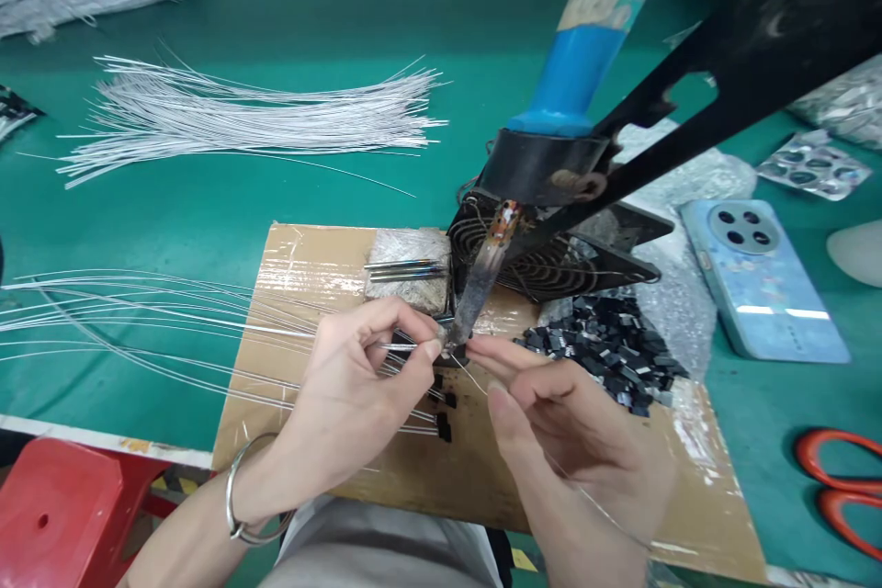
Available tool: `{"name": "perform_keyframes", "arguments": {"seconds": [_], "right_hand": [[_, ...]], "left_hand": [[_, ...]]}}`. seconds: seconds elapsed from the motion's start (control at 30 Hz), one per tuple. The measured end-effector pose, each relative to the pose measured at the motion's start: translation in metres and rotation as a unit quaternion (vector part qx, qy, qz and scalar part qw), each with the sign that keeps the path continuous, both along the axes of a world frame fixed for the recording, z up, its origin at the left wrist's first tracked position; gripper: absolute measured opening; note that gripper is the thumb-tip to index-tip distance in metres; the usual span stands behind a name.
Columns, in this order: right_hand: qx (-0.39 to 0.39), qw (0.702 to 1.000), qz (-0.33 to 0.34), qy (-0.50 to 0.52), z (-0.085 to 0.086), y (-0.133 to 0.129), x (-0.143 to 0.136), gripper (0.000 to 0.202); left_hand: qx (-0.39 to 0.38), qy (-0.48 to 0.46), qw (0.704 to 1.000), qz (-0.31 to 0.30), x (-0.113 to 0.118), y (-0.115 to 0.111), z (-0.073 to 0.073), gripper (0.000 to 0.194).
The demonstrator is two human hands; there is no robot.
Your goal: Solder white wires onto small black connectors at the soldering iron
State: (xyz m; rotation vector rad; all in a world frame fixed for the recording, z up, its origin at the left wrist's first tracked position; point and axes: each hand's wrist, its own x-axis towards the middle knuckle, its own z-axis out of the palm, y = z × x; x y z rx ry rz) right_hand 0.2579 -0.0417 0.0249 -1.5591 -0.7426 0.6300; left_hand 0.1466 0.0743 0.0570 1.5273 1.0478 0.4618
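At the left edge, a red stool (59, 501) and the loose white wires (165, 310) run out of frame; the wires reach right over the cardboard (276, 262) and pass partly behind the left hand (368, 386). Left thumb and forefinger are clamped on a white wire (398, 346); its end is too small to make out. Below, wires end in black pieces (445, 428), some half hidden by the hand. Soldering iron (479, 285) comes down between both hands; can't tell if its tip touches the wire. Right hand (571, 423) has thumb and fingers together on a thin silvery strand (474, 378), exact grip hidden behind the thumb. Further right: black piece pile (606, 349), part covered by that hand, phone (768, 285), white cup (858, 253) and red-handled scissors (841, 482), both cut off.
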Motion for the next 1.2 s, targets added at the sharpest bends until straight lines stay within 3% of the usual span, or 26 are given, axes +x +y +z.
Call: {"name": "perform_keyframes", "arguments": {"seconds": [0.7, 0.97, 1.2], "right_hand": [[-0.003, 0.999, -0.022, 0.047, 0.0032, 0.0024, -0.0046, 0.020], [0.010, 1.000, -0.009, -0.008, -0.0038, 0.0012, -0.0022, 0.017], [0.004, 1.000, -0.020, 0.003, -0.0012, 0.0009, -0.0045, 0.017]], "left_hand": [[0.038, 0.012, 0.999, 0.008, 0.0008, -0.0032, 0.0023, 0.009], [0.029, 0.017, 0.999, 0.004, -0.0005, -0.0026, -0.0009, 0.009], [0.047, 0.019, 0.999, 0.000, -0.0009, -0.0041, 0.0021, 0.009]]}}
